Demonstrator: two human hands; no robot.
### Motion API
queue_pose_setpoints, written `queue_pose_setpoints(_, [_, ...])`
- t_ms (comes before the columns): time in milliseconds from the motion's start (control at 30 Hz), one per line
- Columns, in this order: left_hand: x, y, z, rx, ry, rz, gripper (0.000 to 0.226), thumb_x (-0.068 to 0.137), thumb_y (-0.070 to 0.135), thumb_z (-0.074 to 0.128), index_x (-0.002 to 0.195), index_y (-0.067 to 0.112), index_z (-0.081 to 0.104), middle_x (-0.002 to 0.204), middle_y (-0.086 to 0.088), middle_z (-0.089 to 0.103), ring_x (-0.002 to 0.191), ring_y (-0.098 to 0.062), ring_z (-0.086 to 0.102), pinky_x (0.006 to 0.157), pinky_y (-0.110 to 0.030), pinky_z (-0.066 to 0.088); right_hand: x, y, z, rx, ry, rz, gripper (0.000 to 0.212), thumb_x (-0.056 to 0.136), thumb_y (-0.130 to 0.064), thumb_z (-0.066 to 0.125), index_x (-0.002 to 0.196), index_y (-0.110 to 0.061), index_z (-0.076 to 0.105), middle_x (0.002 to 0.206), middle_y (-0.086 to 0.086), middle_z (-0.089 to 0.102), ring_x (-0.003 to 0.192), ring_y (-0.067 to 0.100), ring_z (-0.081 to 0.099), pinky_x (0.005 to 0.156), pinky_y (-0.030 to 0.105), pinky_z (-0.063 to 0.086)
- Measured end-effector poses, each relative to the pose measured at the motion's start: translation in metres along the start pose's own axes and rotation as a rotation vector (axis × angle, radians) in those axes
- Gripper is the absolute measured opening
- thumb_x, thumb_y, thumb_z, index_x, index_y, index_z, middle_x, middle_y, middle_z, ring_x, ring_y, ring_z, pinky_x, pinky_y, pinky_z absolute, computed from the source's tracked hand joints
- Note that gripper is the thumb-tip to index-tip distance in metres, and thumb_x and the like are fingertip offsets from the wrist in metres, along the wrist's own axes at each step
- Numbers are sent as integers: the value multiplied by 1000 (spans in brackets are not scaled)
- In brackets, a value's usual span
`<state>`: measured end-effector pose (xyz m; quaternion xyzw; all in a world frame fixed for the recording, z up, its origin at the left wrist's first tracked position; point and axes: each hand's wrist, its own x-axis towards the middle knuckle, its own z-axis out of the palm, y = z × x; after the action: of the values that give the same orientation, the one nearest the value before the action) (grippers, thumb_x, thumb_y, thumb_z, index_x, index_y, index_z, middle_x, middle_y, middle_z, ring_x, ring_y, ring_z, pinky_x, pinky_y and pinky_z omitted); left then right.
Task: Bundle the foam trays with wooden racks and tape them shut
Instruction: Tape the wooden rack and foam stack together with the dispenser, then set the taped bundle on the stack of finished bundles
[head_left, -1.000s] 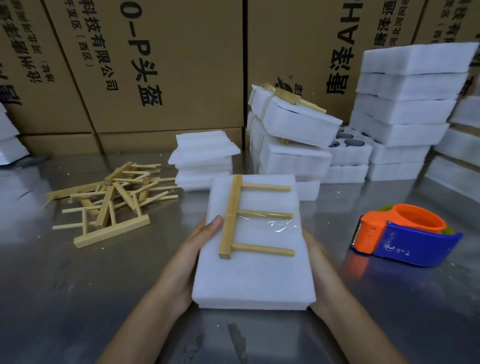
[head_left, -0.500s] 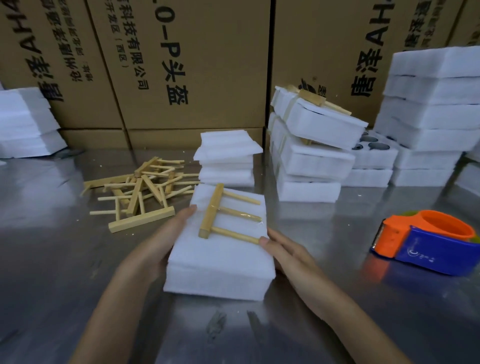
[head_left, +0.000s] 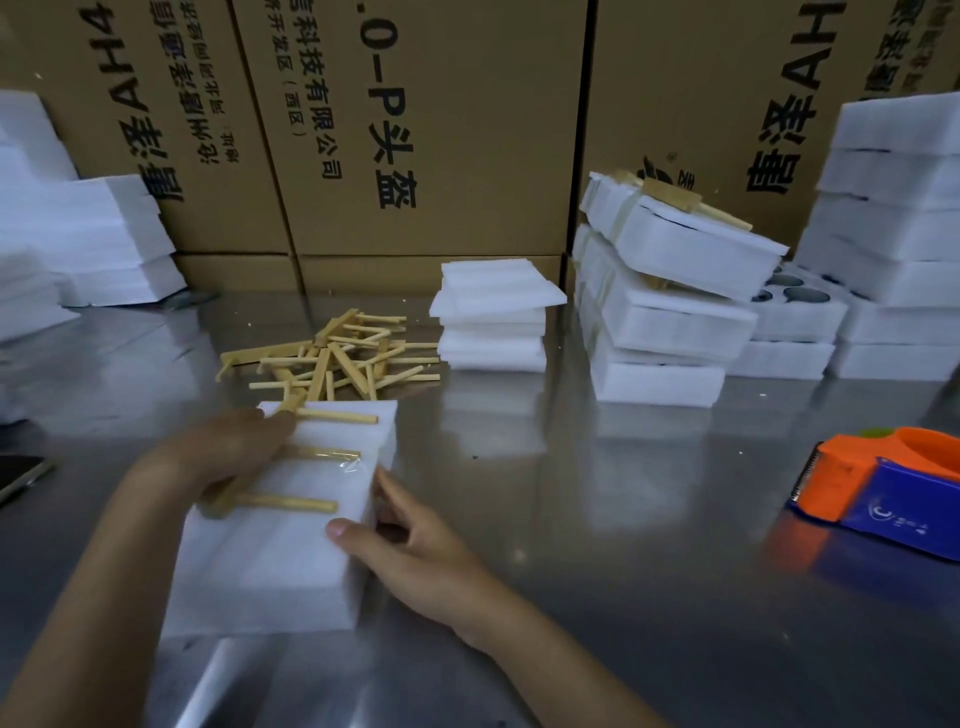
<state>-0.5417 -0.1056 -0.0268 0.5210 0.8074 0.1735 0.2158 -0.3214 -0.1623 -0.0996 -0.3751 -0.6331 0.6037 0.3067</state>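
Dim warm light, glare on steel table (head_left: 597, 493), motion blur, wide-angle edge distortion

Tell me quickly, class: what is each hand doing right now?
Left hand: fingers straight, pressing flat on the wooden rack atop the foam bundle.
Right hand: holds the foam bundle's right edge, thumb on top.

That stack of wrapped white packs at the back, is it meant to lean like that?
Probably not. The top bundle sits tilted and skewed on the finished stack, overhanging to the right. The loose wooden racks also lie in a jumbled heap.
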Motion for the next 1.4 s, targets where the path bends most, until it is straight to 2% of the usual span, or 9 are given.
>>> queue_pose_setpoints(300, [22,0,0,200,216,-120,72,96,61,36,148,11,36,148,-22,40,132,-42,42,107,-47,36,53,-10,59,40,9,52,100,60,-73,64,149,-44,28,147,-11,49,133,14,49,111,40,40])
queue_pose_setpoints(400, [23,1,1,250,262,-155,71,95,61,36,150,16,30,149,-24,37,133,-45,38,110,-52,31,55,-10,50,1,-14,36,84,69,-69,65,144,-42,39,141,-14,55,128,9,52,109,34,42])
queue_pose_setpoints(467, [20,7,3,273,343,-109,64,96,54,42,145,14,35,146,-23,38,132,-44,37,107,-51,30,53,-5,27,-69,21,-5,63,80,-59,65,138,-40,47,127,-25,61,120,-4,54,100,18,44])
queue_pose_setpoints(600, [23,57,25,268,403,238,59,94,39,54,142,8,41,145,-23,41,133,-41,37,107,-48,34,48,7,-51,-224,293,-59,36,90,-43,65,124,-33,61,118,-9,65,112,8,60,92,21,48])
queue_pose_setpoints(700, [33,115,48,103,339,525,61,92,30,58,146,11,38,150,-14,38,139,-32,33,111,-43,32,37,16,-117,-238,587,-85,7,93,-22,64,99,-27,65,95,-7,67,89,12,64,81,19,50])
queue_pose_setpoints(833, [57,187,71,92,207,698,74,93,24,59,155,13,20,163,-7,15,150,-23,12,120,-39,19,12,30,-180,-31,900,-81,19,97,-9,53,86,-19,65,86,5,67,81,26,67,77,43,60])
queue_pose_setpoints(900, [74,207,80,153,170,695,74,95,23,58,156,14,17,165,-3,9,151,-20,7,122,-39,15,10,30,-185,-26,908,-96,22,97,-9,52,85,-21,65,83,3,67,81,24,68,81,41,59])
queue_pose_setpoints(1133, [101,207,99,14,308,713,45,101,11,45,146,14,45,155,-5,38,145,-22,31,118,-38,24,12,31,-188,10,869,-106,22,96,-10,55,83,-23,68,72,0,67,71,18,65,80,49,56])
queue_pose_setpoints(1400, [56,221,91,152,484,784,54,95,12,51,148,12,40,156,-10,35,145,-29,27,116,-46,24,10,26,-182,-21,863,-69,19,95,-12,54,87,-22,69,85,2,71,85,22,68,85,44,57])
